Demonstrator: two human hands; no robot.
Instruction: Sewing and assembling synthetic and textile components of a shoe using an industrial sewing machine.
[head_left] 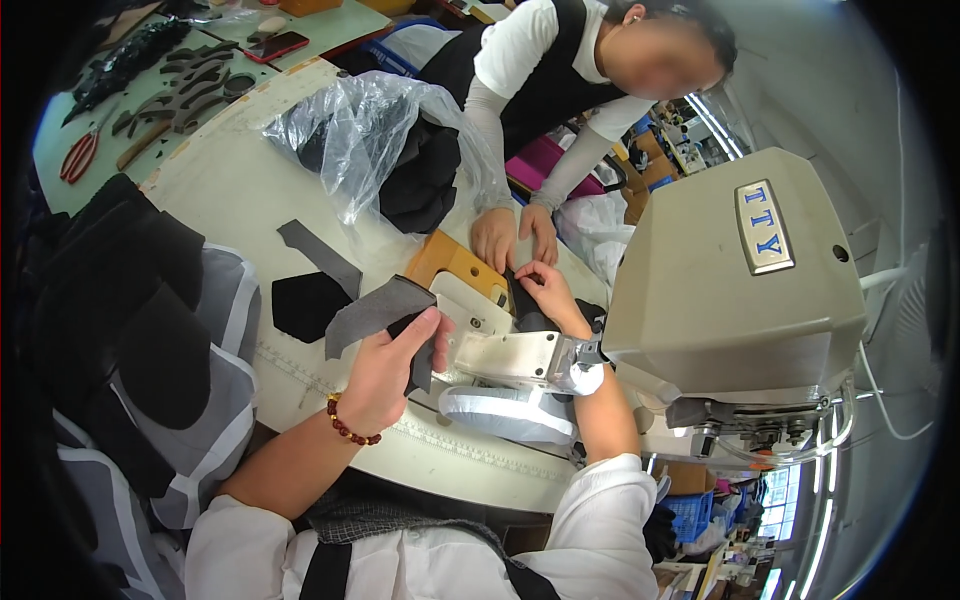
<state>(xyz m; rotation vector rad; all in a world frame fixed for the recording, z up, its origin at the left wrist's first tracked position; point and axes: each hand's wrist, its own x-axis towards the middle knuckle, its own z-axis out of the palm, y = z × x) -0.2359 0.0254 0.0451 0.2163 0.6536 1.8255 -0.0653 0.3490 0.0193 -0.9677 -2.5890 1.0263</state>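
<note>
My left hand (395, 370) is closed on a grey and black fabric piece (378, 312), pinched between thumb and fingers over the table. Beyond the sewing machine's arm, my right hand (550, 295) has its fingertips together on a black fabric piece (524, 302). A co-worker's hands (505, 238) rest close by, at the far end of that black piece. Between my hands lies the sewing machine's pale metal bed (500, 355). Just below it sits a grey padded piece with a white band (505, 412). A loose black cut piece (305, 305) and a grey strip (325, 258) lie left of my left hand.
The beige machine head (735, 270) looms at right. A clear plastic bag (350, 140) of black pieces stands on the white table (240, 170). Stacked black and grey pieces (150, 350) fill the left. Red-handled scissors (82, 155) and a phone (277, 46) lie on a green table.
</note>
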